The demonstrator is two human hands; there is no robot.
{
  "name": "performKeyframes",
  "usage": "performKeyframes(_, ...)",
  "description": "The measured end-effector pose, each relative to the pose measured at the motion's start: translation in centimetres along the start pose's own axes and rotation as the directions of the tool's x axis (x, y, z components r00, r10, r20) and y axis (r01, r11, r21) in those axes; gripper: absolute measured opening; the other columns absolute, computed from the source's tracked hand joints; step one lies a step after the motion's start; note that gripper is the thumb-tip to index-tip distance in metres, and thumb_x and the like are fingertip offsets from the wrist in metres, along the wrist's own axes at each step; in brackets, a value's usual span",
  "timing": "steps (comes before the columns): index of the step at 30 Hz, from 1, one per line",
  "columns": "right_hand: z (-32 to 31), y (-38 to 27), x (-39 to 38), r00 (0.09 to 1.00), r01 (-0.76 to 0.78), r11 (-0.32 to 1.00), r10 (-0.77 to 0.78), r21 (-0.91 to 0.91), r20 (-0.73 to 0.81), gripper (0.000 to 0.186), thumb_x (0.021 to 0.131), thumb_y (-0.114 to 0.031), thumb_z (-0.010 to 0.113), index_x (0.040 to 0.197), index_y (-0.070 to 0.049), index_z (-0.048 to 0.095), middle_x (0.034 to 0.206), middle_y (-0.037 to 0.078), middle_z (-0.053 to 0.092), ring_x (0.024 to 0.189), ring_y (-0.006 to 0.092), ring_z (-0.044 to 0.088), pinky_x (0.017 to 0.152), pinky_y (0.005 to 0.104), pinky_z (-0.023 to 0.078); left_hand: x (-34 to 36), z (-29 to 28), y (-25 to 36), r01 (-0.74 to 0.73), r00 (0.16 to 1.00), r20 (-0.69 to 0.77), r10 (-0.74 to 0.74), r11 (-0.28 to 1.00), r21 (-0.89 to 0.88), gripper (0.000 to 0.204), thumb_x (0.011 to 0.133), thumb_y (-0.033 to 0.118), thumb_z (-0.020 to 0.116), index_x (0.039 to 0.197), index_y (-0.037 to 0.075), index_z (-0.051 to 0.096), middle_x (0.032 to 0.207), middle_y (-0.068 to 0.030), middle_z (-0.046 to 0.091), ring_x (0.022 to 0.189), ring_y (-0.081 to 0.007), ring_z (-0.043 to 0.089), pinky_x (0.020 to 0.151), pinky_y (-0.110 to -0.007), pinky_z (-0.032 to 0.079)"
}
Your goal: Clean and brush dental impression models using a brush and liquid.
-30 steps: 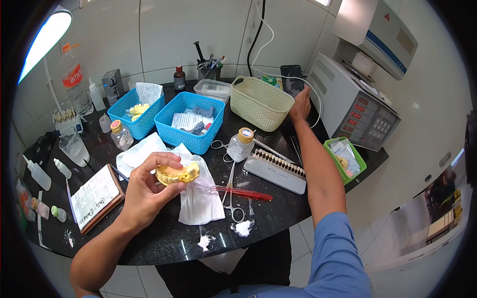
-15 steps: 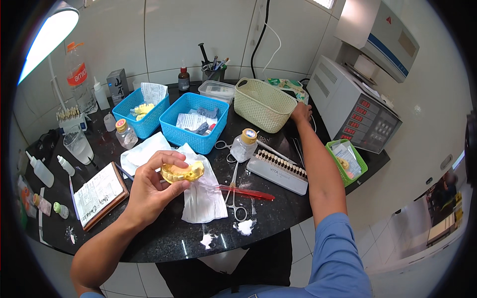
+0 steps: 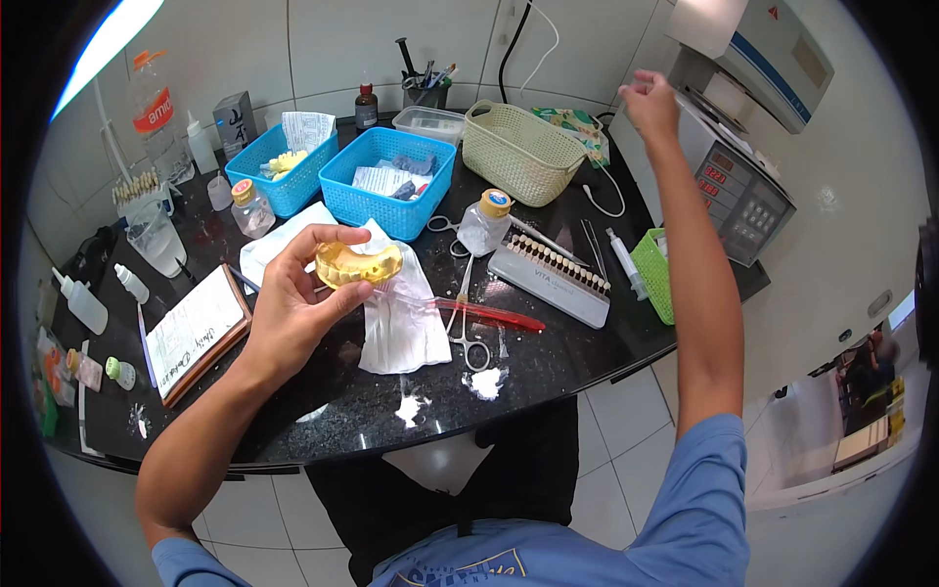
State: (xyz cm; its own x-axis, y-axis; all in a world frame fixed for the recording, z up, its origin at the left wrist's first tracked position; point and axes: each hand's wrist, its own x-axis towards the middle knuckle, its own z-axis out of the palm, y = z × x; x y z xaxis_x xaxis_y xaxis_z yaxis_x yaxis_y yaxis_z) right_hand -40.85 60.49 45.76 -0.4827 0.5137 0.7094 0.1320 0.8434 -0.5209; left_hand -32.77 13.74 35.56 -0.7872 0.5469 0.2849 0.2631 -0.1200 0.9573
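My left hand (image 3: pixel 299 298) is closed on a yellow dental cast (image 3: pixel 358 265), pinching it by its left side between thumb and fingers. The cast's arch shows above the table, over a white paper towel (image 3: pixel 409 331). Below the cast lies a toothbrush-like tool with a red handle (image 3: pixel 494 315). My right hand (image 3: pixel 649 100) is raised at the back right, beside a grey dental furnace (image 3: pixel 729 186). Its fingers are curled closed, and whatever they may hold is hidden.
Two blue baskets (image 3: pixel 396 217) and a beige basket (image 3: pixel 523 161) stand along the back. A shade guide (image 3: pixel 548 284), forceps (image 3: pixel 465 308), a glass jar (image 3: pixel 484 225) and a green basket (image 3: pixel 649 274) are on the right; a notebook (image 3: pixel 199 333) and small bottles (image 3: pixel 80 301) are left.
My right hand has lifted from behind the beige basket, up and to the right beside the furnace. A white cable end now shows there. The left hand has tilted the cast.
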Motion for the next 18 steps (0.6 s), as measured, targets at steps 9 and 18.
performKeyframes(9,-8.3,-12.0,-20.2,0.551,0.464,0.727,-0.684,0.507,0.477,0.014,0.086,-0.014,0.071,0.09,-0.001,0.071,0.08,0.013,0.069,0.067,0.0222,0.067,0.064,0.0316,0.052,-0.5,-0.1,0.4,0.064,0.997,-0.044,-0.068,0.996,-0.069,0.053,0.085,0.002,0.072,0.129,0.004,0.043,0.139,-0.0187,0.051,0.118,-0.0223,0.06,0.104,-0.034,0.048)
performKeyframes(18,-6.5,-12.1,-26.1,0.449,0.511,0.736,-0.669,0.444,0.593,0.017,0.086,-0.009,0.068,0.102,-0.002,0.068,0.088,0.013,0.064,0.08,0.0301,0.065,0.072,0.0403,0.052,-0.6,-0.3,0.3,0.053,0.999,-0.011,-0.053,0.998,-0.018,0.043,0.086,0.007,0.073,0.123,0.003,0.052,0.122,-0.0076,0.056,0.111,-0.0135,0.06,0.098,-0.028,0.052)
